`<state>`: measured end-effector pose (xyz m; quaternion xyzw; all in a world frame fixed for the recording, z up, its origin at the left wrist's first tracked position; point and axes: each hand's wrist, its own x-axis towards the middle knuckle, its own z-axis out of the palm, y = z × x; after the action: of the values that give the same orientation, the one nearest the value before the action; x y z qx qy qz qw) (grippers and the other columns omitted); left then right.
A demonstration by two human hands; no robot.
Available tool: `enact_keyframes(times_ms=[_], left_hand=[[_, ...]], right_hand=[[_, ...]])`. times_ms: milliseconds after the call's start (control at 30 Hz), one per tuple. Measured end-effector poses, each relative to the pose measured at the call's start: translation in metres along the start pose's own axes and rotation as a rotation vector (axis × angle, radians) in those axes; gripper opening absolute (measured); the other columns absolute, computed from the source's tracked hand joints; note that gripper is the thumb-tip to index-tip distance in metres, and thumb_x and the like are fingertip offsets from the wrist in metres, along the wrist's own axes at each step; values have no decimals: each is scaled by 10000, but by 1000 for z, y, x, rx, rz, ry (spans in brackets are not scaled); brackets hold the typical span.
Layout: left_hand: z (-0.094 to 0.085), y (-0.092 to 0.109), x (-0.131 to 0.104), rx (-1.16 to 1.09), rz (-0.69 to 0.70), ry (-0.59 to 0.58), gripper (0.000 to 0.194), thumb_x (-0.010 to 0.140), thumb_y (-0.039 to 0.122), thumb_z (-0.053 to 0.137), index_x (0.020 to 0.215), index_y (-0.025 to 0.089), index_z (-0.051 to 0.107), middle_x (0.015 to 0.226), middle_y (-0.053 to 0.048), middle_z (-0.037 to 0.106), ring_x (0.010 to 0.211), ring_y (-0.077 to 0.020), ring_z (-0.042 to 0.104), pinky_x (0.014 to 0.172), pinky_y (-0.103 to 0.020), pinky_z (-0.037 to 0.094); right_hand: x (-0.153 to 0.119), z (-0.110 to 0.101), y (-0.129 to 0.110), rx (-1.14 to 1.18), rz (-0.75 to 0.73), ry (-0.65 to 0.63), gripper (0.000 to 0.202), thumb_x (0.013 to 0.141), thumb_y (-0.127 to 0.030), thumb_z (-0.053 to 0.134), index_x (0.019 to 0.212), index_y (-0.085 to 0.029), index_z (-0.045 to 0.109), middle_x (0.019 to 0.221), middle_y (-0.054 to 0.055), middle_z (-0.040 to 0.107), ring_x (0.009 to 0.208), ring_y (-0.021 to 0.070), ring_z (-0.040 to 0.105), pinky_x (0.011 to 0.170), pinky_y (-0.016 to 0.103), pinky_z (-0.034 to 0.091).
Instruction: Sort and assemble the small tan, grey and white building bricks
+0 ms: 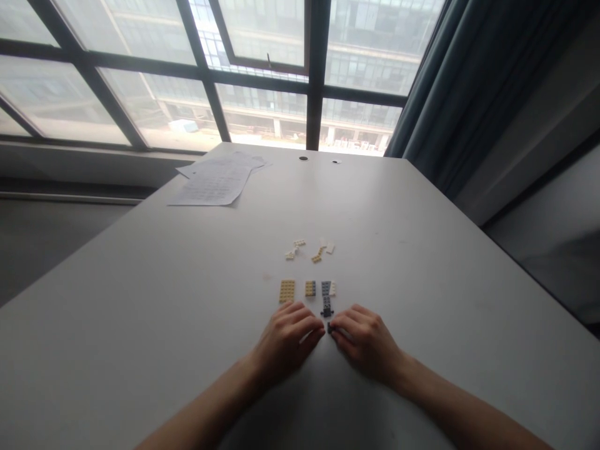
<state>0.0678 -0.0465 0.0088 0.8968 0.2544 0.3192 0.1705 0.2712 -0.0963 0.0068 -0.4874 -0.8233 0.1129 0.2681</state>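
A small dark piece (pixel 330 327), near black and blocky, sits at the fingertips of the right hand (pixel 363 334), just above the near middle part of the white worktop (pixel 445 275). It looks slightly longer along the line towards the far edge, though it is too small and too covered to say which end is its front. The right hand pinches it between thumb and forefinger; the left hand (pixel 293 334) faces it with thumb and finger drawn close together, and whether they hold anything cannot be told. Just beyond, towards the far edge, lies a dark grey studded piece (pixel 327 306) with a small knob on either side, its long axis running from near to far. Its far end appears to meet a blue-grey wedge (pixel 326 287) with a slanted side, and a white studded piece (pixel 333 288) lies against that slant. Towards the left edge come a tan and blue-grey block (pixel 310 288), then a tan studded plate (pixel 287 291), lengthwise to the far edge, its near end close behind the left hand's knuckles. Farther out lie cream studded pieces (pixel 299 242), tan pieces (pixel 317 255) and a smooth pale tile (pixel 330 248). Loose papers (pixel 210 181) overlap near the far left corner, and a dark curtain (pixel 431 100) hangs beyond the far right corner. Only the fingers block the view of the small dark piece.
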Motion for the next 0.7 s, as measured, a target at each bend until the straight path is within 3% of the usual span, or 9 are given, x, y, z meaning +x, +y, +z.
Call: enact_keyframes(times_ms=[300, 700], left_hand=[[2, -2, -2, 16, -2, -11, 129, 886, 192, 528, 814, 194, 634, 722, -32, 634, 710, -152, 533, 713, -287, 398], [1, 0, 0, 39, 12, -22, 168, 904, 223, 502, 803, 191, 633, 706, -40, 634, 690, -151, 532, 698, -290, 402]], right_hand=[[-1, 5, 3, 38, 59, 18, 127, 892, -195, 552, 938, -222, 667, 866, 39, 665, 804, 170, 595, 751, 288, 463], [1, 8, 3, 68, 154, 57, 74, 834, -171, 613, 891, -213, 629, 851, 29, 652, 783, 176, 595, 726, 287, 457]])
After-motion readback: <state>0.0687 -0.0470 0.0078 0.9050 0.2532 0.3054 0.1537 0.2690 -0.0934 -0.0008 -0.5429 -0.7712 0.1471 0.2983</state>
